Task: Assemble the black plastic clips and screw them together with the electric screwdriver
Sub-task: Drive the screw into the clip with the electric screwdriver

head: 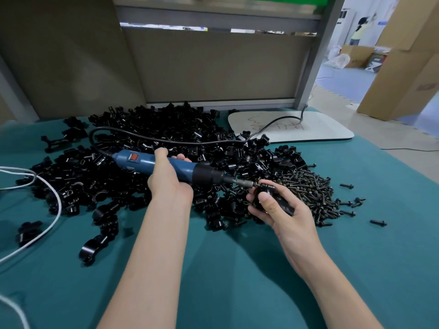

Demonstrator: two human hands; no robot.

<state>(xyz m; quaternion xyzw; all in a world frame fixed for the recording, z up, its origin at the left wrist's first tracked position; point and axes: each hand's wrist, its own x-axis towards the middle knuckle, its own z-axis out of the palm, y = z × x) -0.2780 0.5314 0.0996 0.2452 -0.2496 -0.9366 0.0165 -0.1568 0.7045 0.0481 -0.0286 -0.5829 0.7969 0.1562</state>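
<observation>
While the green cloth (237, 269) spreads under everything, I take the big pile of black plastic clips (147, 129) as my landmark: it fills the far middle of the cloth. Behind the pile stands a brown partition (213, 67), and just beyond the pile's right corner lies a white board (308, 129) with scribbles on it. Against the pile's right edge, touching it, sits a smaller heap of dark screws (308, 184). Over the front of the pile I hold the electric screwdriver (175, 166), blue with a black nose, lying almost level and pointing right. Its black cord (166, 138) loops back across the top of the pile towards the board. My left hand (166, 181) wraps the blue body, fingers curled around it and thumb on top. My right hand (285, 210) hovers where the pile meets the screw heap and grips one clip assembly (282, 203), thumb pressed on its near face and fingers curled behind. The screwdriver's bit (245, 184) meets the top of that held clip. Left of the pile a white cable (55, 200) curves over the cloth. A few loose clips (92, 250) lie just in front of the pile. Single screws (377, 222) are scattered to the right of it.
</observation>
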